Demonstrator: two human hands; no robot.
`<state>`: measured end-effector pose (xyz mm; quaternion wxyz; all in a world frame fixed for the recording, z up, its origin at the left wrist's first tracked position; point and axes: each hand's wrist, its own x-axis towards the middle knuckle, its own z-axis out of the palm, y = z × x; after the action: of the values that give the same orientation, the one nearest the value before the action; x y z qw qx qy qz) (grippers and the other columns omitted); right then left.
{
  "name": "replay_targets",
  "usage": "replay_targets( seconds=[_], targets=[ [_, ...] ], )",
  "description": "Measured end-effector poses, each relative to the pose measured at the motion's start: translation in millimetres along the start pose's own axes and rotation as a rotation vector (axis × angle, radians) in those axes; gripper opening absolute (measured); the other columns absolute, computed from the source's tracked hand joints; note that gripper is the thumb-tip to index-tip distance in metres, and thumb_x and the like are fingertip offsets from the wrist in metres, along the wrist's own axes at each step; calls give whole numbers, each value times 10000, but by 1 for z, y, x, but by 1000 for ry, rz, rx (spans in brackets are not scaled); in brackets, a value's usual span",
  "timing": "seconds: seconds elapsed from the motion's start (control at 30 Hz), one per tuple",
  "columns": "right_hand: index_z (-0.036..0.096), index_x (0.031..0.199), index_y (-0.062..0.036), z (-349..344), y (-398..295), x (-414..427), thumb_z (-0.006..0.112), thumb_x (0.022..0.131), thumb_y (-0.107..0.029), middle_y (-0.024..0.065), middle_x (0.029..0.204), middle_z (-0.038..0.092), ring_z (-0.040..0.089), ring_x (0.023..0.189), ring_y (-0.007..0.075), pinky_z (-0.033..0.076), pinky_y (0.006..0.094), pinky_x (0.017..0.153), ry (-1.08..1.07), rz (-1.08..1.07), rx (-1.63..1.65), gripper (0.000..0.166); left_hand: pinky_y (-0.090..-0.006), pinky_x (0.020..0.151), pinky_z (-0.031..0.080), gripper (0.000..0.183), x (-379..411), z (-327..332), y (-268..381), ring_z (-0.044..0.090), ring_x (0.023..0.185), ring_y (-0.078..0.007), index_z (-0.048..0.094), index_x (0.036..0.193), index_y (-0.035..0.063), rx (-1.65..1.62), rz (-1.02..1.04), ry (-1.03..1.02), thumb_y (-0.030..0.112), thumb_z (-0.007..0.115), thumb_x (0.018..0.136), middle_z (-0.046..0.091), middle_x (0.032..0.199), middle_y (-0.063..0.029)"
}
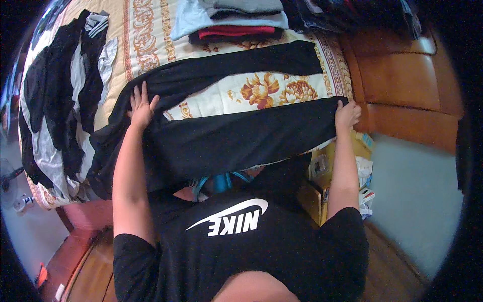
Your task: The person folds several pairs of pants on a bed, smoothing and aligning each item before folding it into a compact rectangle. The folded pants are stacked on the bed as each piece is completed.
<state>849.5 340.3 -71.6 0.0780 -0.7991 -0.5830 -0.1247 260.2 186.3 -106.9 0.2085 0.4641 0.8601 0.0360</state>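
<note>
A pair of black trousers lies spread across a flower-patterned bed cover, its two legs apart and pointing right. My left hand rests flat on the upper part of the trousers, fingers spread. At the right, my right hand grips the hem end of the nearer leg between thumb and fingers, by the bed's edge. The farther leg lies flat with no hand on it. The near edge of the trousers by my body is partly hidden by my left forearm.
Folded clothes are stacked at the far side of the bed. Loose black and grey clothes lie along the left. Dark clothes sit at the far right, above a brown wooden headboard or cabinet. An open cardboard box stands beneath my right arm.
</note>
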Motion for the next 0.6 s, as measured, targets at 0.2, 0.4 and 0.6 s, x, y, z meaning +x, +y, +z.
replay_targets(
  seconds=[0.2,0.4,0.6],
  targets=[
    [392,1204,-26,-41,-172,-24,712,654,-269,182,1184,436,377,1122,366,322,440,954,-47,-770,429,682,-667,939,162,742,5,-2,0,106,1317,-357,106,1386,295,-48,36,-2,577,450,792,46,1459,-74],
    [519,1149,-130,-10,-217,-7,628,703,-220,123,1181,508,504,1050,320,409,430,888,-366,-696,201,468,-345,939,344,280,12,-52,-72,421,1152,-272,572,1081,102,-684,340,98,191,570,816,467,1223,-132],
    [587,1041,-93,-22,-191,41,448,721,-67,181,961,606,563,935,340,429,421,823,-324,-539,269,349,-511,876,346,471,-42,-95,-119,504,1061,-254,574,1024,120,244,-99,253,330,726,631,562,1088,-100]
  ],
)
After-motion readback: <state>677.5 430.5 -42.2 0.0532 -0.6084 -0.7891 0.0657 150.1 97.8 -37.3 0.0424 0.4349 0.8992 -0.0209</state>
